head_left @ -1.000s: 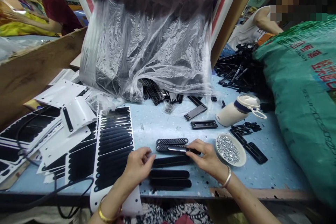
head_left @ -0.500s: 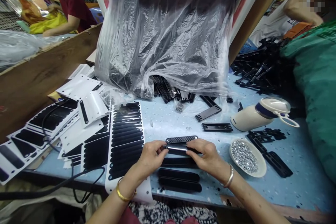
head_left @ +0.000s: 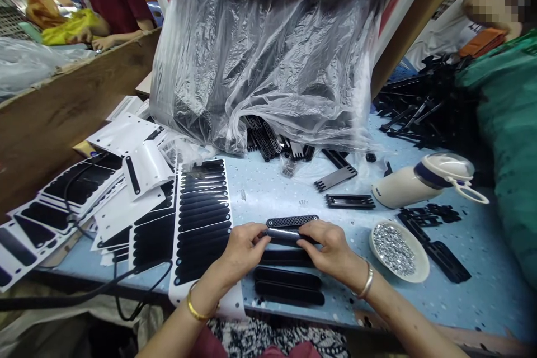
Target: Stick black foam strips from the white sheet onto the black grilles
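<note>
A dark, glossy strip is held level by its two ends. My left hand pinches its left end, and my right hand pinches its right end. Just beyond the strip lies a black mesh-patterned piece. Nearer to me, a black bar lies partly under the hands, and two more black bars rest by the table's front edge. A white sheet of black stickers lies left of my left hand. To the right stands a bowl of small silvery parts.
A big plastic bag with black parts spilling out fills the back. A cream bottle lies on the right, near black pieces. Sticker sheets and a black cable are on the left. Two people sit beyond.
The view has shifted slightly. Both hands keep their hold on the strip, which looks slightly tilted in a different way. The person at the back left has moved their hands.
</note>
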Motion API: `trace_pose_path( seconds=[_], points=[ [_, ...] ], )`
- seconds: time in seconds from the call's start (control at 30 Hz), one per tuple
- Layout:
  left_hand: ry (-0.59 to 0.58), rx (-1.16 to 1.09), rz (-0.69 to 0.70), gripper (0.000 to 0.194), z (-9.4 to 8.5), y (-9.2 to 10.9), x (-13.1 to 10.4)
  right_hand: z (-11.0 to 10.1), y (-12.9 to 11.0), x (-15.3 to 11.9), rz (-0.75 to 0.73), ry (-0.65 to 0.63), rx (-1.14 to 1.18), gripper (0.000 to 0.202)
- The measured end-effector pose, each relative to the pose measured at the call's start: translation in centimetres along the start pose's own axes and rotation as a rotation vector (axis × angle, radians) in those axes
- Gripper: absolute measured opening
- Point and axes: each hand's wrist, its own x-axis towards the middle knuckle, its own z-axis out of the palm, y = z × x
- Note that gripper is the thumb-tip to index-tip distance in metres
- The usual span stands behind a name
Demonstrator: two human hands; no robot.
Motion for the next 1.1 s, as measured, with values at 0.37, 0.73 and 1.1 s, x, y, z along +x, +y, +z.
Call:
trace_pose_path(
  seconds=[0.37,0.73,1.1],
  points=[
    [0.089,0.17,0.402,0.021,0.0,-0.2,-0.1,-0.1,0.2,0.2,0.043,-0.009,0.063,0.008],
    [0.096,0.2,0.479,0.023,0.0,-0.2,0.3,0.2,1.0,-0.7,0.094,0.089,0.257,0.013],
    [0.101,0.182,0.494,0.022,-0.1,0.0,0.5,-1.1,1.2,-1.4,0.006,0.1,0.143,0.017]
  ],
)
